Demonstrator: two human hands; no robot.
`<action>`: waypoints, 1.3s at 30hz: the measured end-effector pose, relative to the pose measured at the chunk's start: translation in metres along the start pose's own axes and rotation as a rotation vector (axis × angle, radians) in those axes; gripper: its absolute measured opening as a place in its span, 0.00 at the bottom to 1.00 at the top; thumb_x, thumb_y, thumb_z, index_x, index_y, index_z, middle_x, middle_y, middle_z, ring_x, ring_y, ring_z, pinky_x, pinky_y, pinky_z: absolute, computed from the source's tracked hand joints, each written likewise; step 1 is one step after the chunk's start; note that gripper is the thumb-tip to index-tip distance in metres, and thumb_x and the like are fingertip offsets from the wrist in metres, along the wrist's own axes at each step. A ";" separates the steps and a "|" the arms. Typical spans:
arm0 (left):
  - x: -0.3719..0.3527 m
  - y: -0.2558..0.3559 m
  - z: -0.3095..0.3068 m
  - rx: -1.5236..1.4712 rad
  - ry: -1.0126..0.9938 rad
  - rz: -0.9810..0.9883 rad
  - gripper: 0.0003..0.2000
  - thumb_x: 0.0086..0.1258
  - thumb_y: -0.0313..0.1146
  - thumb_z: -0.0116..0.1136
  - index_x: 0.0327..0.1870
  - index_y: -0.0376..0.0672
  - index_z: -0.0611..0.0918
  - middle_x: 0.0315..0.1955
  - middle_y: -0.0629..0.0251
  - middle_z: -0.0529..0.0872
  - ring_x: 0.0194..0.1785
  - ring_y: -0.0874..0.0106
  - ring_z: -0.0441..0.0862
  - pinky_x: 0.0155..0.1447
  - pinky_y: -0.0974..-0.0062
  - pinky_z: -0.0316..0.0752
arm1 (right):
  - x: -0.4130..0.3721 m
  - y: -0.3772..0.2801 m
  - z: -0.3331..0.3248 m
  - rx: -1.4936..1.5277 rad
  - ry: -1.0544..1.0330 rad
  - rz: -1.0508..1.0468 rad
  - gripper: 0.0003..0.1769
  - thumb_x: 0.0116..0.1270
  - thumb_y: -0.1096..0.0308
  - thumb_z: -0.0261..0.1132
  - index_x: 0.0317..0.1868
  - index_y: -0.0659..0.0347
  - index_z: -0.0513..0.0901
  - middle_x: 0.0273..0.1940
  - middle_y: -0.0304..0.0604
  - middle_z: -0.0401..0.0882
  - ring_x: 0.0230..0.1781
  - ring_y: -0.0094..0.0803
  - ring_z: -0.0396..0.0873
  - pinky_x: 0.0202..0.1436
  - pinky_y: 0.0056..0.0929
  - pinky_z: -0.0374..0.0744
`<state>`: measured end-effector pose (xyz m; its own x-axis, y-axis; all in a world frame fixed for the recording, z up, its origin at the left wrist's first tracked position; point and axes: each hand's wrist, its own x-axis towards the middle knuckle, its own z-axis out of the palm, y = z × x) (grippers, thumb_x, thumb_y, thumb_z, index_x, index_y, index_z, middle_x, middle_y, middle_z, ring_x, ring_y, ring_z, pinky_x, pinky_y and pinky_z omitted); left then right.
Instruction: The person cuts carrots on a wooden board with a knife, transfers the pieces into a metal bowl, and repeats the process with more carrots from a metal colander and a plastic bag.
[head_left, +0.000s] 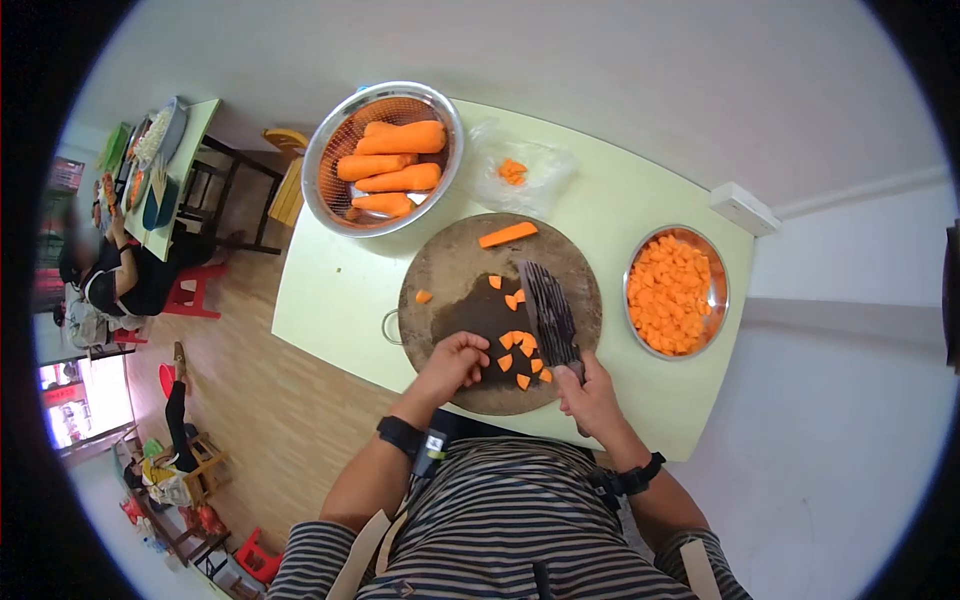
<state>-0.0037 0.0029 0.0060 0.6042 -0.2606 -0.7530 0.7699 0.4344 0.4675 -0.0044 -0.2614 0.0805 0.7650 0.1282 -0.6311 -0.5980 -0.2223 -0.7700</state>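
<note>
Small orange carrot pieces (524,342) lie scattered on the round brown wooden chopping board (430,265), mostly between the hands, over a dark wet patch. An orange carrot stick (508,235) lies near the board's far edge. Just right of the pieces, the broad dark-bladed knife (548,310) points away from the body, tilting slightly left. The right hand (590,390) is clamped around its handle, the forearm angling inward from the lower right. The left hand (460,362) is over the board's near left part, its forearm slanting up from the lower left; its fingers curl inward, but whether thumb and fingertips touch cannot be told. Beyond the board are a silvery metal basin (312,185) of whole carrots and a clear plastic bag (548,180) with orange bits. To the right sits a round metal bowl (718,330) of diced carrot.
</note>
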 end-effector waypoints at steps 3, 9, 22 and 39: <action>-0.019 -0.004 0.015 0.985 0.340 0.656 0.13 0.72 0.31 0.62 0.53 0.36 0.80 0.33 0.55 0.83 0.32 0.57 0.82 0.39 0.61 0.78 | -0.001 -0.005 -0.001 0.021 0.005 0.022 0.13 0.78 0.61 0.63 0.43 0.60 0.70 0.26 0.36 0.75 0.20 0.19 0.75 0.22 0.21 0.75; -0.004 0.028 -0.020 1.156 0.780 0.782 0.21 0.70 0.34 0.68 0.61 0.38 0.78 0.39 0.54 0.81 0.39 0.55 0.83 0.43 0.57 0.79 | 0.001 -0.010 -0.002 0.022 0.021 0.043 0.13 0.78 0.62 0.63 0.43 0.61 0.71 0.26 0.35 0.74 0.21 0.19 0.74 0.23 0.22 0.76; 0.023 0.056 -0.035 1.182 0.705 0.788 0.11 0.74 0.36 0.64 0.44 0.36 0.87 0.30 0.56 0.81 0.30 0.59 0.82 0.39 0.61 0.79 | 0.007 -0.009 0.005 0.016 0.036 0.025 0.15 0.78 0.61 0.64 0.42 0.63 0.71 0.26 0.35 0.73 0.20 0.21 0.73 0.24 0.24 0.77; 0.018 0.071 0.014 0.155 0.186 0.179 0.02 0.74 0.27 0.55 0.43 0.43 0.79 0.32 0.69 0.83 0.23 0.83 0.72 0.24 0.84 0.62 | 0.008 -0.012 0.008 0.048 0.080 0.029 0.15 0.78 0.60 0.63 0.41 0.60 0.69 0.26 0.36 0.76 0.21 0.19 0.75 0.22 0.22 0.76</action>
<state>0.0646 0.0170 0.0325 0.6965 -0.0232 -0.7172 0.6852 0.3182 0.6551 0.0071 -0.2501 0.0843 0.7625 0.0441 -0.6455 -0.6298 -0.1782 -0.7561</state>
